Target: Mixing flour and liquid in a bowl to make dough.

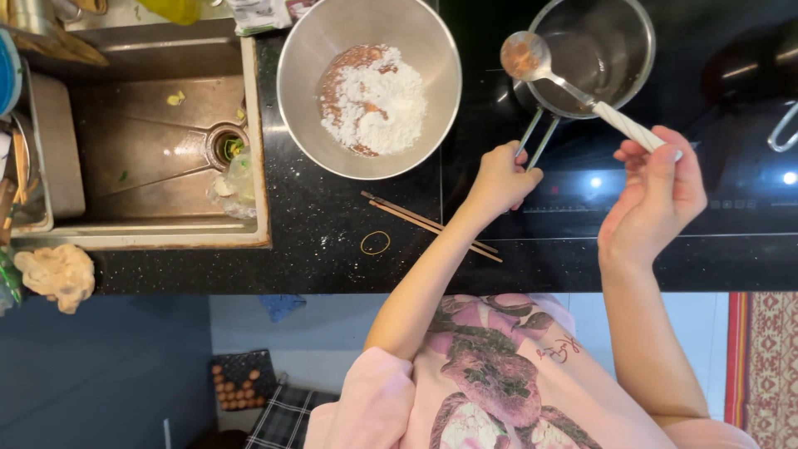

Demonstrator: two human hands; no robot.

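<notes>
My right hand (657, 195) pinches the white ribbed handle of a metal spoon (532, 60), fingers clamped near the handle's end. The spoon's bowl holds a little reddish-brown powder and hangs over the rim of the small steel saucepan (611, 37). My left hand (499, 179) is closed around the saucepan's two-rod wire handle, just below the pot. Saucepan sits on the black glass cooktop (740, 191), looks like clear liquid inside, hard to tell for sure.

Left of the pan: a steel mixing bowl (303, 62) on the black speckled counter (316, 249), with white flour (378, 104) heaped over a reddish-brown powder layer. Bowl and saucepan are near each other, not touching. A pair of wooden chopsticks (407, 218) lies on the counter below the bowl, partly under my left forearm. A yellow rubber band (375, 243) lies just beside them, apart from both.

Far left is a steel sink (158, 133) with scraps around the drain and a clear glass near it. A beige crumpled rag (58, 274) sits at the counter's front-left corner. Another dark pot at the right edge of the cooktop, mostly out of view. I'm wearing a pink floral shirt.
</notes>
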